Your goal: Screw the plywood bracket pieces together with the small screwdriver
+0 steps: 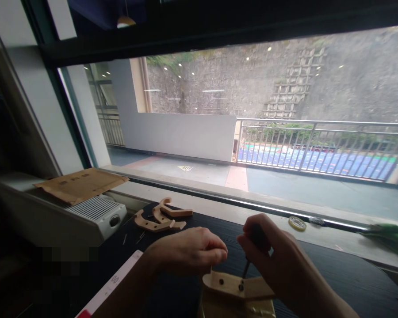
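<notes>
My right hand [272,247] is closed around the dark handle of a screwdriver [246,268], its shaft pointing down at a screw [241,287] in a pale wooden piece [227,279]. That piece has another dark hole and lies on a yellowish block [235,308] at the bottom edge. Just above the wooden piece's left end is my left hand [192,247], with fingers curled and thumb pressed against them; whatever they pinch is hidden. Several similar curved wooden hooks [152,224] with drilled holes lie beyond it on the dark table [215,225].
Loose screws [140,237] lie left of the hooks. A white box [109,212] with a knob carries a brown envelope [82,183]. A pink-white packet [112,282] is near my left forearm. A yellow tape roll [297,223] and something green [389,236] sit along the windowsill.
</notes>
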The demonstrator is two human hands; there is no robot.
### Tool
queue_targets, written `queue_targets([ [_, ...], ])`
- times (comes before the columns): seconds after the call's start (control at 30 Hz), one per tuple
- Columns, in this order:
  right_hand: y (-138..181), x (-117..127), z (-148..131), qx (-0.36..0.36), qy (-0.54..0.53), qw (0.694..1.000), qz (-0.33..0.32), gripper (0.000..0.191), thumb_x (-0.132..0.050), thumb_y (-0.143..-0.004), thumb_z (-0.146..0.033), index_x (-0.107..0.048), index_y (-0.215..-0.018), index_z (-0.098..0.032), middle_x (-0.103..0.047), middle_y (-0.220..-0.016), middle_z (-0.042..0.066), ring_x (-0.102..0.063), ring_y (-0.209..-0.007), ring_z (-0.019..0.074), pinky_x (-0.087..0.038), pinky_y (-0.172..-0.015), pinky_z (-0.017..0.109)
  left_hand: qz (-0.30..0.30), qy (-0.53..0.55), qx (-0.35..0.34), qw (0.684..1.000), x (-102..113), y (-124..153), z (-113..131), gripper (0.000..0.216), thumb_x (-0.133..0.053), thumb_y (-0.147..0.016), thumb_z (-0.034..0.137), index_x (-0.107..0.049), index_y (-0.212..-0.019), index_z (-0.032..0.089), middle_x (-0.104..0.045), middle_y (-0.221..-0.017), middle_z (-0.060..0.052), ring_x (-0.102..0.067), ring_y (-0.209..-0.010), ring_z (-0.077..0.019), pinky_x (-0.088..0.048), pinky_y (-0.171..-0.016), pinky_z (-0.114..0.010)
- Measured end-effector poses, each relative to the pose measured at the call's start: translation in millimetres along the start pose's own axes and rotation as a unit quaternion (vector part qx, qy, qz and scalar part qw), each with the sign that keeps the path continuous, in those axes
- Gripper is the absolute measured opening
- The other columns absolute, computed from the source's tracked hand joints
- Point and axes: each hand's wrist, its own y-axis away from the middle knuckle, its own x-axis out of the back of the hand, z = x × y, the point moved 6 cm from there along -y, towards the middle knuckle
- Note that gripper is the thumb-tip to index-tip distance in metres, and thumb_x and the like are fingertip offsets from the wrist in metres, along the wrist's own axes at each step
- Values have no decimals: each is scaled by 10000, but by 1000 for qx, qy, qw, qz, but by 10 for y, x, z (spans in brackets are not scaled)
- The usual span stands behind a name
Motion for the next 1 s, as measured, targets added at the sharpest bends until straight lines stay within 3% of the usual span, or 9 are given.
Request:
queue_targets([
  [0.23,-4,104,28,-8,-38,999,16,156,-459,-885,-386,-477,-864,-233,-525,-608,-47,-474,-537,113,-390,-484,212,63,62,-2,996,130,12,-28,355,-462,-885,423,-652,-1062,181,-664,-925,-14,-597,-827,-153,-426,-712,-222],
  [0.37,0,62,74,1,-77,997,-31,186,-383,-927,-395,-478,-893,-239,-564,-673,-31,-518,-584,116,-422,-513,212,101,107,-25,989,73,33,-36,295,-548,-846,397,-667,-1043,213,-665,-995,-15,-607,-915,-182,-444,-771,-249],
  [0.43,2,60,77,10,-86,996,-32,198,-370,-934,-400,-480,-899,-239,-577,-691,-26,-526,-593,116,-429,-523,217,150,135,-36,979,14,59,-101,314,-568,-840,409,-654,-1065,208,-646,-1050,-35,-588,-980,-205,-440,-836,-281],
  [0.57,-26,193,82,2,-95,995,35,232,-406,-911,-441,-499,-906,-228,-597,-669,-18,-530,-559,121,-426,-502,229,267,283,-69,919,-215,88,-368,602,-592,-815,515,-439,-1324,234,-533,-1278,-94,-487,-1176,-254,-366,-994,-368],
  [0.7,-94,252,106,-30,-115,992,39,261,-423,-897,-444,-505,-974,-209,-633,-682,-3,-552,-531,124,-438,-507,252,240,434,-90,864,-499,-27,-533,779,-537,-775,658,-338,-1366,191,-515,-1290,-162,-464,-1218,-304,-366,-994,-450],
  [0.8,-119,233,114,-47,-131,990,25,276,-422,-893,-431,-492,-1023,-198,-627,-667,-5,-565,-553,138,-452,-523,271,279,357,-100,886,-369,-6,-412,738,-622,-754,586,-411,-1324,167,-524,-1287,-159,-442,-1241,-298,-341,-1024,-423],
  [0.87,-105,228,75,-33,-116,993,19,261,-446,-881,-376,-485,-1070,-199,-625,-690,-5,-573,-599,145,-453,-555,282,307,253,-108,911,-182,54,-216,562,-636,-784,494,-523,-1236,179,-545,-1278,-116,-449,-1232,-272,-333,-1031,-379],
  [1.0,-14,229,-56,24,-96,995,-26,332,-459,-853,-247,-451,-1184,-224,-636,-824,9,-569,-667,141,-444,-604,292,200,147,-105,963,-55,32,130,330,-607,-807,397,-664,-1030,162,-672,-1037,-60,-606,-962,-220,-463,-821,-301],
])
